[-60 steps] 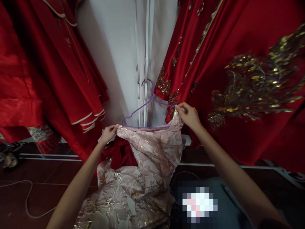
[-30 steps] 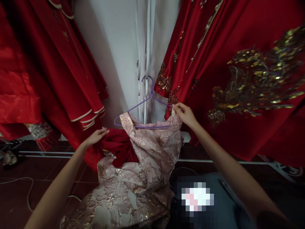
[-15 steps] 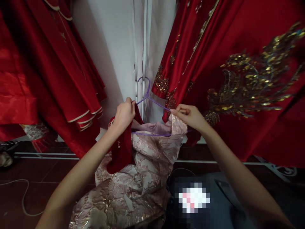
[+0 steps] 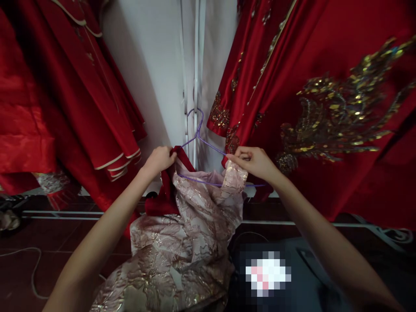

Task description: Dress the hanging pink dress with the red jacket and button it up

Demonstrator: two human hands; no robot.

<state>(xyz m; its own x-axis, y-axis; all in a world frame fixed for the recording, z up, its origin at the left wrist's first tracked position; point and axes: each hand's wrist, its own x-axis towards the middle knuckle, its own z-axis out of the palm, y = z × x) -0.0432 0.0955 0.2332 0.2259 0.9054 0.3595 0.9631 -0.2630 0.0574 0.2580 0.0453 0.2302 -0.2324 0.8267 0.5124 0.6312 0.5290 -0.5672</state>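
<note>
A pink dress with a gold raised pattern hangs in front of me on a thin purple hanger. The hanger's hook is up against a white rail. My left hand is closed on the dress's dark red velvet strap at the left arm of the hanger; its fingertips are partly hidden. On the other side, my right hand pinches the pink shoulder strap where it meets the hanger's right arm. The purple lower bar crosses in front of the neckline.
Red garments with cream piping hang on the left. To the right hang red garments, one bearing a gold sequin design. White rack poles stand upright between them. A pale cable lies on the dark tiled floor.
My left hand has moved left and down, drawing the red strap outward over the hanger's left arm. The right hand and pink strap have shifted slightly left.
</note>
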